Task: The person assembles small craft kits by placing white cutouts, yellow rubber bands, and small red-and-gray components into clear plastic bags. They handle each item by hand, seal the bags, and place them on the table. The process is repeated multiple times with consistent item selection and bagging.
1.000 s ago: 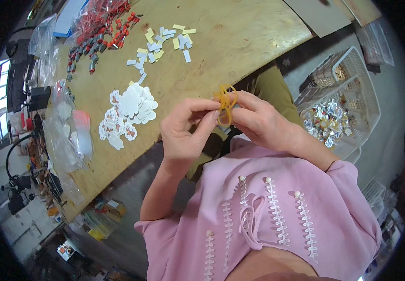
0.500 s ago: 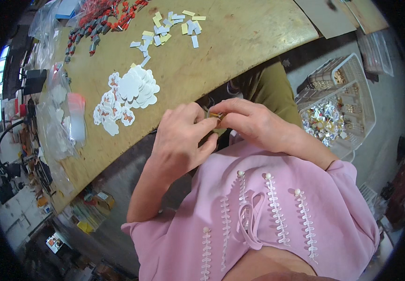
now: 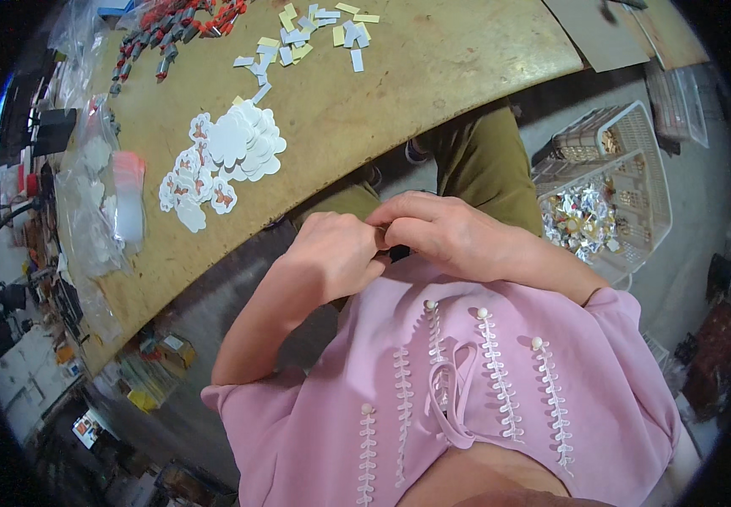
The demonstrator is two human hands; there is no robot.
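Note:
Above my lap, just off the table edge, both hands meet with their fingertips together. My left hand is closed, its fingers curled toward the right hand. Over them bends my right hand, thumb and fingers pinched. Between the fingertips something small and dark shows in part; the fingers cover most of it, so its kind cannot be made out. Nearest on the table lies a pile of white scalloped paper cut-outs, and beside it several similar cut-outs with a brown printed figure.
Small white and yellow slips lie farther back on the table. Red and grey small parts sit at the far left, near clear plastic bags. A white plastic basket with shiny small pieces stands on the right.
Both hands have lowered slightly and drawn closer together. A yellowish bit that showed between the fingertips is now mostly covered. The view has shifted a little.

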